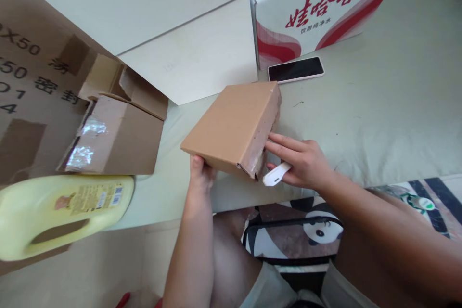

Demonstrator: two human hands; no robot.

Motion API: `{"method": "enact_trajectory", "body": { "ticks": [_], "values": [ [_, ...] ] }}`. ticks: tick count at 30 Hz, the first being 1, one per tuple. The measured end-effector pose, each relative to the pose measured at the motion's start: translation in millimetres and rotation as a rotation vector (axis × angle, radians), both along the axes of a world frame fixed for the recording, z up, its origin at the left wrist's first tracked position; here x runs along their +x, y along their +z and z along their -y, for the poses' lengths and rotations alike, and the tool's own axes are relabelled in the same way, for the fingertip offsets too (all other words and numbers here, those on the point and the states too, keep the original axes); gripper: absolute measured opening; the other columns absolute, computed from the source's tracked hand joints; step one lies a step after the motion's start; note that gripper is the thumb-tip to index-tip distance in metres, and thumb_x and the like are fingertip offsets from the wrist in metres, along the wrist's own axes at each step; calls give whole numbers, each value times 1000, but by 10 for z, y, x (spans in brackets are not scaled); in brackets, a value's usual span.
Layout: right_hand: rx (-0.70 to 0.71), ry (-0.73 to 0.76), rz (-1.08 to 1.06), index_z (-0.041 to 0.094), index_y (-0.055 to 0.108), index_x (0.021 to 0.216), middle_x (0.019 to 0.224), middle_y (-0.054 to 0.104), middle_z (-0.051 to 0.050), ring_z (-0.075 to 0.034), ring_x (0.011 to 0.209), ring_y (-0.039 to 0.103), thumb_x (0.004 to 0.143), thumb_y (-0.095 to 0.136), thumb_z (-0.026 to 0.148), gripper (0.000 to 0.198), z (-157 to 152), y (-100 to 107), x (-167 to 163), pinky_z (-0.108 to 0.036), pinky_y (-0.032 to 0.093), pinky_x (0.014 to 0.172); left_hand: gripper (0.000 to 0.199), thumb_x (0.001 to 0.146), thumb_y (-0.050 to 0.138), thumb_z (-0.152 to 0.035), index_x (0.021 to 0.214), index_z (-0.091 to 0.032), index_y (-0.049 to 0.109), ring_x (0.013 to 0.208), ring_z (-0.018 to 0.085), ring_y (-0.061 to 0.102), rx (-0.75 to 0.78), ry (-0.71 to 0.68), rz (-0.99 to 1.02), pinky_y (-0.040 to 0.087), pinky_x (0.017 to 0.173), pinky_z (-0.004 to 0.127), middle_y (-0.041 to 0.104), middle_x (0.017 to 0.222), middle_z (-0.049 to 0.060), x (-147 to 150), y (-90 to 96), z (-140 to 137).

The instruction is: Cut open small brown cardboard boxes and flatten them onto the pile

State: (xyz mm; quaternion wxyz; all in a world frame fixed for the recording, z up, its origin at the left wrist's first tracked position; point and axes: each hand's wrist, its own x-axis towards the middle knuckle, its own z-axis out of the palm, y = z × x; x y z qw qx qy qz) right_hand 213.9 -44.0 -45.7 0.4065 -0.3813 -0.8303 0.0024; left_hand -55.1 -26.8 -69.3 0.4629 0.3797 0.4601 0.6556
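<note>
A brown cardboard box [231, 122] is tilted above the pale green cloth, with clear tape along its right side and a scuffed, torn near corner. My left hand [202, 173] grips it from below at the near left corner; the thumb shows and the other fingers are hidden underneath. My right hand [299, 159] is at the taped side, index and middle fingertips touching it. Held in that same palm is what looks like a white utility knife [277, 174], its slotted end pointing out toward the left. No blade can be seen.
Behind stand white cartons [195, 53] and a red-and-white water carton [310, 14], a phone [296, 70] lying before it. To the left are an opened cardboard box [133, 139], a large carton [25, 120] and a yellow jug [65, 211]. A panda-print item [288, 231] lies near my legs.
</note>
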Motion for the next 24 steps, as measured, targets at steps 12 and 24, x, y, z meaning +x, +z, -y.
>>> {"method": "enact_trajectory", "body": {
  "ticks": [12, 24],
  "values": [
    [166, 114, -238, 23, 56, 70, 89, 82, -7, -11, 46, 62, 90, 60, 18, 21, 71, 169, 51, -27, 47, 43, 78, 52, 80, -82, 106, -26, 73, 128, 35, 64, -96, 9, 34, 59, 100, 41, 77, 109, 7, -106, -30, 43],
    [129, 17, -233, 25, 41, 72, 49, 46, 9, -8, 40, 38, 85, 64, 10, 30, 41, 195, -8, -25, 32, 42, 84, 63, 63, -92, 117, -28, 74, 133, 30, 62, 18, 93, 46, 54, 109, 36, 74, 128, 5, 147, 155, -98]
  ]
}}
